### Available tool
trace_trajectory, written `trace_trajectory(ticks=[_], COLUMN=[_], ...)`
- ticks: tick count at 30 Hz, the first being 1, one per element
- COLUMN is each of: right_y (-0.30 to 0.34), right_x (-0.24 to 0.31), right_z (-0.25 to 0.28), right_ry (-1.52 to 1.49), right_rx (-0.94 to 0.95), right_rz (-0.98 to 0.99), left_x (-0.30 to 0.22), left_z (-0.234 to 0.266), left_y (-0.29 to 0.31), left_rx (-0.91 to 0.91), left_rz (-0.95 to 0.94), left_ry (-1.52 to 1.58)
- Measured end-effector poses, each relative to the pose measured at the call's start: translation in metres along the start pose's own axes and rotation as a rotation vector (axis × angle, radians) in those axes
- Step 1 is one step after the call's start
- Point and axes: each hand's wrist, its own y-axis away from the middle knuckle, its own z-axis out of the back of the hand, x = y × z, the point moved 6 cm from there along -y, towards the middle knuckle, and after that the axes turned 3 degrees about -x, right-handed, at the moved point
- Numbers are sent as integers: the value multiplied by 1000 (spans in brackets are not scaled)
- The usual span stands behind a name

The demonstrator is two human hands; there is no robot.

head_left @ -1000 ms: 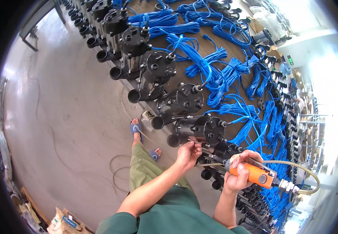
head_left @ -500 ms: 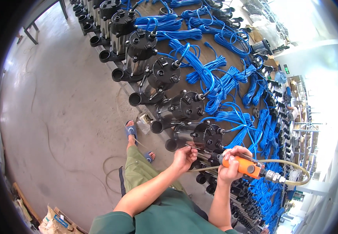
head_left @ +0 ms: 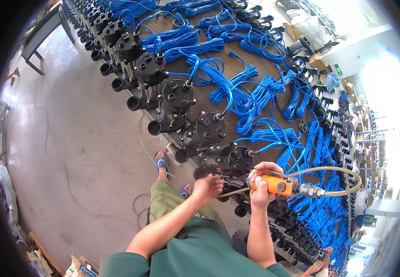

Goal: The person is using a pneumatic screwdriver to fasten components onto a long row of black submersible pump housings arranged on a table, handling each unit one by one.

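Note:
My right hand [head_left: 260, 190] is wrapped round an orange air screwdriver [head_left: 273, 186], its nose pointing left at the row of pumps. A beige air hose [head_left: 357, 182] loops from the tool's metal coupling. My left hand [head_left: 207, 188] has its fingers stretched out beside the thin metal rods in front of the tool; I see nothing held in it. Just beyond both hands lies a pump [head_left: 230, 158] with a black top, a blue cable and a dark round outlet. Whether the tool's tip touches anything is hidden.
Several similar pumps [head_left: 177, 94] line the table edge to the far left. Bundled blue cables [head_left: 243, 94] cover the brown tabletop [head_left: 227, 53]. At lower right another person's hand [head_left: 314, 267] shows. A hose [head_left: 68, 184] trails over the grey floor [head_left: 94, 138].
My left hand's fingers have gone from a pinch by the rods to stretched out, and the hand has drawn a little left. The screwdriver stays in my right hand. The whole view has shifted.

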Motion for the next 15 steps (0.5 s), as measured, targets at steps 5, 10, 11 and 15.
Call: trace_trajectory(ticks=[5, 10, 11, 15], right_y=[2, 5, 4, 1], right_x=[-11, -8, -9, -14], right_z=[17, 43, 44, 46], right_ry=[-47, -9, 10, -23], right_rx=[-97, -172, -160, -162], right_rz=[-111, -85, -78, -99], left_x=[32, 37, 38, 35], left_z=[-22, -28, -29, -25], left_y=[-29, -25, -24, -24], left_rx=[-5, 81, 78, 80], left_rz=[89, 51, 45, -3], left_ry=[379, 482, 502, 502])
